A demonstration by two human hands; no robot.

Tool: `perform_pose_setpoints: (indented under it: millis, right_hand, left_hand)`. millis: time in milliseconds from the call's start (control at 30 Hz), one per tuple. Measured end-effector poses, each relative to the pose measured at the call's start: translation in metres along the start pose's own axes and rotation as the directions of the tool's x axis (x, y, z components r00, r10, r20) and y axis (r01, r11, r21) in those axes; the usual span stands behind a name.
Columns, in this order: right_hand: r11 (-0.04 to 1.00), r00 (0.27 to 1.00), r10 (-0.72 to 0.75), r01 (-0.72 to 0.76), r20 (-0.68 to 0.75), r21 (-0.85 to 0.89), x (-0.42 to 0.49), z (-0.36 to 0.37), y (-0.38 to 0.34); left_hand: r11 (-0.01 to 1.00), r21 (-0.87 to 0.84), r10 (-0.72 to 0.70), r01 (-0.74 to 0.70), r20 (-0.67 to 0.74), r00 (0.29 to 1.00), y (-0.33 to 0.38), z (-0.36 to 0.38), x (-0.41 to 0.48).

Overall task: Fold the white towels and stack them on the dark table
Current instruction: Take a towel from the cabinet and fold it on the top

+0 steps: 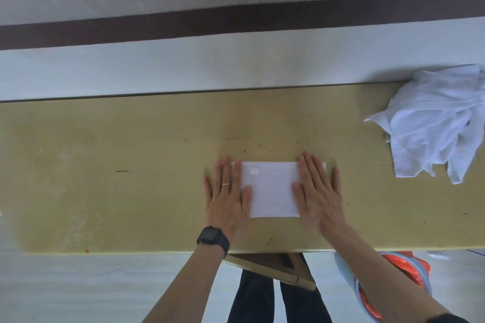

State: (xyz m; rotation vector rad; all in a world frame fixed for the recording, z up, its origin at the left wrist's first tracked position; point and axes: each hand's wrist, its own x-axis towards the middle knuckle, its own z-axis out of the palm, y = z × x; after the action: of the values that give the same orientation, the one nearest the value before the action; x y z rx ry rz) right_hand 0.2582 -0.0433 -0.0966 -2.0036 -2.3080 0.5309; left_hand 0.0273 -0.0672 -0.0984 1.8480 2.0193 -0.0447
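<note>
Pale flooring point(78, 291) surrounds the work surface, and a dark brown band point(236, 18) runs across it beyond the far edge. Work surface: a long olive-yellow table point(131, 152) with a scuffed, speckled top, spanning the view from left to right. A folded white towel point(271, 191), flat and rectangular, lies on the table near its front edge, roughly at mid-view. The left hand point(227, 196) lies palm down over the left end of the folded white towel, fingers straight and slightly spread, with part of the hand resting on the table. The right hand point(319, 194) lies palm down over the right end in the same way, fingers straight and pointing away from the person. A thin ring point(225, 184) sits on one left finger and a black wristwatch point(212, 236) on the left wrist. A small white tag point(254, 171) shows on the towel's upper face close to the left fingertips. A crumpled pile of white towels point(435, 123) rests at the table's far right corner, well apart from the folded one and partly cut off by the frame edge. Below the front edge are a wooden triangular brace point(273, 263), dark trouser legs point(252, 296) and an orange and pale blue object point(409, 267).
</note>
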Motion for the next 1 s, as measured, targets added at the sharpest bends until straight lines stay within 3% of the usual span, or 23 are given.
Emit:
perform_pose_setpoints:
  millis: [133, 300, 433, 633, 833, 1000]
  right_hand:
    - [0.998, 0.998, 0.057, -0.056, -0.024, 0.011, -0.017, -0.005, -0.001]
    - [0.994, 0.994, 0.087, -0.091, -0.072, -0.055, -0.053, -0.006, -0.005]
    - [0.999, 0.994, 0.004, -0.009, -0.107, -0.045, -0.075, -0.004, -0.017]
    - [0.993, 0.985, -0.108, 0.113, -0.134, 0.031, -0.080, -0.003, -0.040]
    - [0.961, 0.948, -0.258, 0.271, -0.188, 0.049, -0.082, -0.003, -0.029]
    - [0.904, 0.904, -0.427, 0.427, -0.003, -0.037, -0.100, 0.014, -0.011]
  left_hand:
    - [0.998, -0.026, 0.064, -0.063, 0.056, 0.996, -0.001, -0.019, 0.024]
    - [0.980, 0.133, 0.140, -0.150, 0.088, 0.986, 0.007, -0.044, 0.065]
    - [0.976, 0.195, 0.101, -0.098, -0.005, 0.995, 0.035, -0.061, 0.083]
    - [0.982, 0.072, 0.178, -0.173, -0.069, 0.982, 0.062, -0.054, 0.090]
    - [0.959, 0.005, 0.277, -0.282, -0.195, 0.941, 0.027, -0.040, 0.019]
    - [0.893, 0.053, 0.451, -0.448, -0.096, 0.887, -0.021, 0.000, -0.080]
